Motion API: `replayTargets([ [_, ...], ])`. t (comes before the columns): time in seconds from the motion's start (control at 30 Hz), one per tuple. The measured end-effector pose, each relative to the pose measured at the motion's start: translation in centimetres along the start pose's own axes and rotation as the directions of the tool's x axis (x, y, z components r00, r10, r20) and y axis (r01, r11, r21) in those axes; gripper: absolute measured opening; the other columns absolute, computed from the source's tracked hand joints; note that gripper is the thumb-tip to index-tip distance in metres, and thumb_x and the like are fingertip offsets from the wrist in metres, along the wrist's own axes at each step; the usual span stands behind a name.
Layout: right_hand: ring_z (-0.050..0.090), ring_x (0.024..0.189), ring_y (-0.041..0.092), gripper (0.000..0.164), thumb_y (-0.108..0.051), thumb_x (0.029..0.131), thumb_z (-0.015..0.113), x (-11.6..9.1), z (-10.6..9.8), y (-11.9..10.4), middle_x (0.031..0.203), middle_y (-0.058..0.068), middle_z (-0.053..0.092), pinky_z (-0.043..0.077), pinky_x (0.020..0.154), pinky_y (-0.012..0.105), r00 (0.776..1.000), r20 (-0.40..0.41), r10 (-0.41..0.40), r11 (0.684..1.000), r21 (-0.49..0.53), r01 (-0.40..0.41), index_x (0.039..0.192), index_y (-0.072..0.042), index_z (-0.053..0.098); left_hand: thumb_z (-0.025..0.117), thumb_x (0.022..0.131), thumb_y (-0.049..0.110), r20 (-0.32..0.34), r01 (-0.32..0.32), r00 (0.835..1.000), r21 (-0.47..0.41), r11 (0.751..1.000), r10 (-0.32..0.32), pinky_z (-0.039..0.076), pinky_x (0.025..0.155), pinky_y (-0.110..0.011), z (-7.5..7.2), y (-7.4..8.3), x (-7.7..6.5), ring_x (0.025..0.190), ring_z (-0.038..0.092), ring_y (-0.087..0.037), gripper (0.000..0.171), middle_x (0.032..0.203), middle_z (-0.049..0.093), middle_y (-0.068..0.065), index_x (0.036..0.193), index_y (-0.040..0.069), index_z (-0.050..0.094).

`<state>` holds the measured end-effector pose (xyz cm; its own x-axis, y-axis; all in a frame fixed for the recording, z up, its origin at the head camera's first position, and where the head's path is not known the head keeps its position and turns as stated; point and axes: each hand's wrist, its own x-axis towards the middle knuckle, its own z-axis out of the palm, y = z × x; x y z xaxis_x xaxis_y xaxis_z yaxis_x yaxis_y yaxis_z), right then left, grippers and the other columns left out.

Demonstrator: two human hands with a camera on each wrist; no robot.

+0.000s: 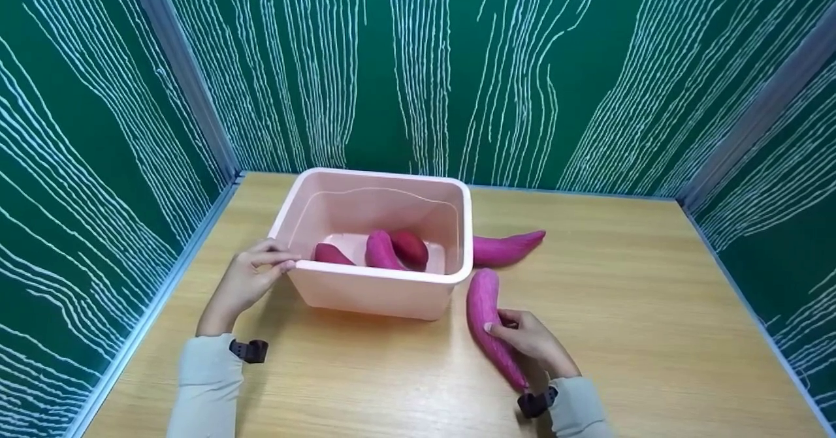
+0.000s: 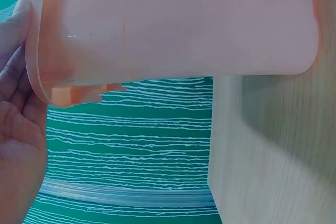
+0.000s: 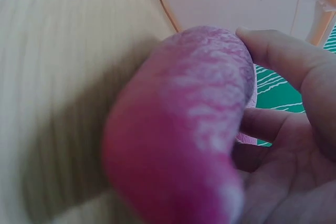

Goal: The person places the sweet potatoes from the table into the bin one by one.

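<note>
A pale pink plastic bin (image 1: 379, 294) stands on the table. My left hand (image 1: 251, 281) grips its rim at the near left corner; in the left wrist view the thumb (image 2: 20, 17) lies over the rim's edge. Inside the bin are a curved pink sweet potato (image 1: 382, 250), a rounder red one (image 1: 411, 250) and a dark pink one (image 1: 332, 254), partly hidden by the front wall. My right hand (image 1: 532, 340) holds a long, curved magenta sweet potato (image 1: 483, 301) between thumb and fingers, just right of the bin. In the right wrist view its thick end (image 3: 173, 140) fills the middle.
Another magenta sweet potato (image 1: 509, 247) lies on the wooden table (image 1: 653, 307) behind the held one, its left end hidden by the bin. Green panels (image 1: 483, 66) with white wavy lines enclose the table at the back and sides, joined by grey metal posts (image 1: 189, 66).
</note>
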<state>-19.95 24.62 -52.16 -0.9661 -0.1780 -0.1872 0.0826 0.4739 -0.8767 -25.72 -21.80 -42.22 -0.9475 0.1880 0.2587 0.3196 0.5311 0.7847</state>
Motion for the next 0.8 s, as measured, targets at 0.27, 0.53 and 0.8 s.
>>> replayTargets([
  [0.27,0.058,0.105,0.022,0.056,-0.026,0.094,0.061,0.0,0.1,-0.4,0.121,0.021,0.062,0.049,0.095,0.038,0.999,0.012,0.039,0.999,0.024,-0.039,0.133,0.012,0.047,0.072,0.084,0.008,-0.02,-0.052,0.998,0.027,0.998,0.053,0.048,0.098,-0.026,-0.1,-0.2,-0.2,0.109,0.053,-0.02,0.018,0.105,0.066,-0.009,0.101,0.006,0.076],
  [0.53,0.057,0.102,0.018,0.055,-0.025,0.094,0.062,-0.1,-0.3,-0.4,0.123,0.021,0.061,0.048,0.088,0.026,0.999,-0.003,0.041,0.999,0.031,-0.041,0.133,0.011,0.048,0.071,0.085,0.008,-0.015,-0.057,0.998,0.003,0.998,0.057,0.049,0.099,-0.046,-0.1,-0.1,-0.2,0.109,0.053,-0.026,0.019,0.106,0.066,-0.011,0.102,0.004,0.075],
  [0.8,0.055,0.116,0.028,0.056,-0.022,0.093,0.063,-0.4,-1.1,-0.6,0.131,0.026,0.055,0.047,0.097,0.031,1.0,-0.002,0.018,0.999,0.05,-0.018,0.134,0.012,0.047,0.071,0.085,0.009,-0.001,-0.023,1.0,-0.021,1.0,0.023,0.049,0.096,-0.052,0.0,-0.1,0.0,0.115,0.052,-0.034,0.019,0.111,0.065,-0.017,0.104,0.006,0.075],
])
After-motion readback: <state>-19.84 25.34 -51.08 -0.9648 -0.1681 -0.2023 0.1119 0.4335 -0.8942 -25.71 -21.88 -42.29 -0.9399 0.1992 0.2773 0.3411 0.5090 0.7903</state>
